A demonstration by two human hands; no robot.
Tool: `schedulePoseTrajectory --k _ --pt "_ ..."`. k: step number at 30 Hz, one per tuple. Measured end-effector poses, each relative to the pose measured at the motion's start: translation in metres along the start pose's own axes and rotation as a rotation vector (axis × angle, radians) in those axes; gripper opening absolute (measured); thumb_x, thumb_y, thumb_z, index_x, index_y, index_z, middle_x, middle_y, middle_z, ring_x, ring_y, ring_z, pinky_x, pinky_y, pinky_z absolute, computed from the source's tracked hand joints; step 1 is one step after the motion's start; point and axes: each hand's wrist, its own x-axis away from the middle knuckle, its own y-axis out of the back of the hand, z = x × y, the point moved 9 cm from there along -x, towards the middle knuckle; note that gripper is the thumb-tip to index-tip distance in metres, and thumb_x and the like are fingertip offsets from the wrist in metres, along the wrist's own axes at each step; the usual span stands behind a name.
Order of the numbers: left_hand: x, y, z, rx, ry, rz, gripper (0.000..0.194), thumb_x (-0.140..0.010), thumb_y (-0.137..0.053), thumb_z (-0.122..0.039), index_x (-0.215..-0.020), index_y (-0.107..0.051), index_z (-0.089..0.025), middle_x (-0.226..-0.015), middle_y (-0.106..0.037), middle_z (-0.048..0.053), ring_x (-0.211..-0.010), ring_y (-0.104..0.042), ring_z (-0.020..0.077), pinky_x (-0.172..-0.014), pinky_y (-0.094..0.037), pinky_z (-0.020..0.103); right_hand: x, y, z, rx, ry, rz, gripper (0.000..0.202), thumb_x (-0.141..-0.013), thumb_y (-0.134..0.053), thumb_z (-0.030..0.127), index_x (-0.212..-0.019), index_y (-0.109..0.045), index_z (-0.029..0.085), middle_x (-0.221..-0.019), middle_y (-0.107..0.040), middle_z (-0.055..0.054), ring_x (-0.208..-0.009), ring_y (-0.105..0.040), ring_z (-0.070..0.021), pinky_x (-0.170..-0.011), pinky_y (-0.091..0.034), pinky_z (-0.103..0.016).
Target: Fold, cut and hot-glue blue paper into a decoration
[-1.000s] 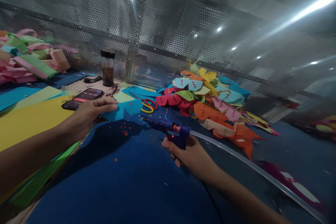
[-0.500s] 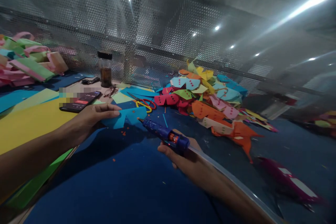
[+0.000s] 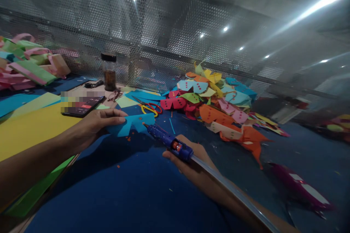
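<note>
Pinched between thumb and fingers of my left hand [image 3: 109, 118] is a blue paper cutout [image 3: 128, 125], held above the blue surface. My right hand [image 3: 188, 164] is wrapped round a dark blue glue gun [image 3: 166, 140], with a long clear glue stick [image 3: 226, 182] coming out of its rear. The gun's nozzle points left and meets or nearly meets the right part of the cutout; actual contact is unclear. Behind the cutout lie scissors [image 3: 150, 110] with red and yellow handles. Small orange scraps [image 3: 129, 138] lie below the paper.
A heap of coloured paper cutouts [image 3: 216, 113] spreads at the right. At the left are a phone [image 3: 83, 105], a lidded jar [image 3: 110, 76], yellow sheets [image 3: 35, 127] and folded paper pieces [image 3: 32, 69]. A purple pouch-like object [image 3: 300, 185] lies at the lower right.
The glue gun has tilted slightly and shifted a little left with my right hand. The blue cutout's right part has moved slightly right.
</note>
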Motion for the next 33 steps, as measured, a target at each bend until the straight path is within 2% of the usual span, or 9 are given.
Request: schedulePoseTrajectory --k 25,33 --pt "0.0011 -0.0050 -0.0017 0.023 0.016 0.024 0.033 -0.060 -0.094 -0.035 -0.084 -0.077 -0.021 -0.074 -0.073 0.002 -0.059 -0.064 0.0117 -0.053 -0.051 0.019 -0.0007 -0.0003 0.0028 -0.008 -0.052 0.007 0.029 -0.092 -0.058 0.050 -0.084 -0.052 0.023 -0.058 -0.049 0.005 -0.053 -0.047 -0.0122 -0.051 -0.034 -0.023" --pt "0.0023 -0.0054 -0.0027 0.059 0.012 0.012 0.033 -0.061 -0.093 -0.032 -0.085 -0.076 -0.019 -0.073 -0.075 0.002 -0.059 -0.066 0.0130 -0.055 -0.054 0.021 -0.0013 -0.0008 0.0006 -0.006 0.002 -0.012 0.029 -0.093 -0.059 0.050 -0.088 -0.054 0.022 -0.060 -0.052 0.004 -0.053 -0.049 -0.0120 -0.051 -0.036 -0.023"
